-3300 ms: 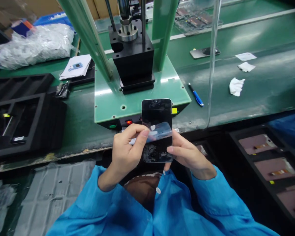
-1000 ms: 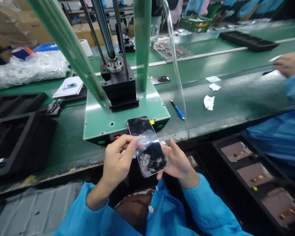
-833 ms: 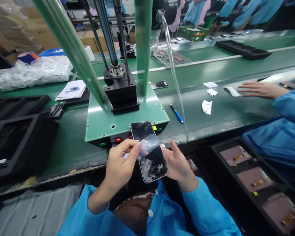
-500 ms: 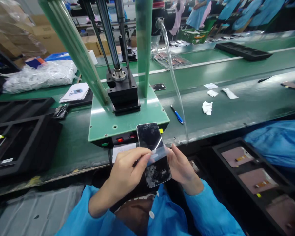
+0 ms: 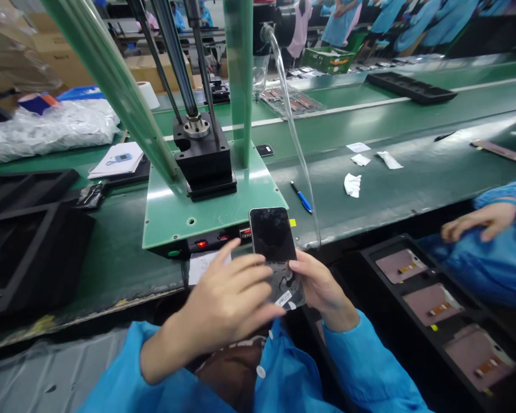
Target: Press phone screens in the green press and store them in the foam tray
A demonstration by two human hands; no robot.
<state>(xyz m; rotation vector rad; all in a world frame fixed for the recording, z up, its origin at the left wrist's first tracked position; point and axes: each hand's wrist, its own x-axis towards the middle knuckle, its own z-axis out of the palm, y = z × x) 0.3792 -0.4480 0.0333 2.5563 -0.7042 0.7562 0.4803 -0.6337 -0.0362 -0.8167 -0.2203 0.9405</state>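
A phone (image 5: pixel 273 232) was held in the air between two bare hands, over the front edge of a green bench (image 5: pixel 118 261) and just in front of a press (image 5: pixel 206 158). Its dark glass face was turned up toward the wearer. Clear film (image 5: pixel 281 278), wrinkled or bubbled in places, lay across the lower half and carried a white label (image 5: pixel 283 298) near the bottom.

The right hand (image 5: pixel 324 284) had its grip closed on the phone's right side, thumb over the edge; the fingers beneath were mostly hidden. The left hand (image 5: pixel 223 292), blurred, had its grip loose, with fingers spread over the lower left of the film. Whether they touched it could not be told.

The phone looked thin, rigid and probably light, easy to carry in one hand. Its smooth glass would likely be slippery and prone to scratches, prints or cracks if dropped, so the long side edges seemed the safest hold, fingers supporting it from below. The film looked soft and floppy, likely to crease or cling; a corner or border, pinched lightly, seemed the best place to take it.
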